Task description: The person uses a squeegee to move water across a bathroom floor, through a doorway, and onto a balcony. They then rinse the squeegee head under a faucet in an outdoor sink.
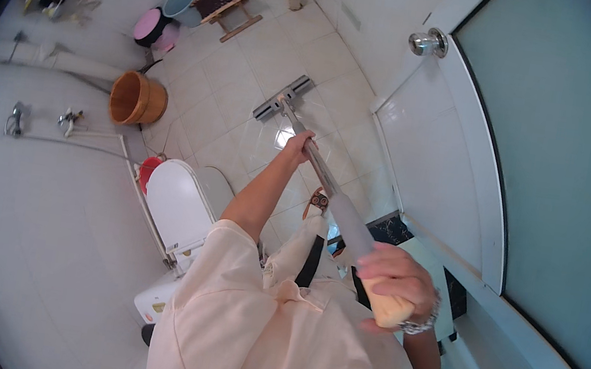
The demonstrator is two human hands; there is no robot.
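A long-handled floor mop [347,220] slants across the view, its wide grey head [283,98] down on the tiled floor. Partway along the metal pole, my left hand [299,148] wraps around it. My right hand [397,284] grips the top end, where a pale yellow-orange end piece [390,305] shows below the fingers. That wrist wears a metal bracelet [421,318]. Between the hands runs a light grey sleeve on the pole. Most of the right palm is hidden behind the handle.
A toilet [176,204] with its lid raised stands at the left, beside a red bucket [148,174]. Farther off are a wooden bucket [137,99], a blue basin [181,1] and a folding stool [222,1]. A door with a round knob [429,42] is at the right.
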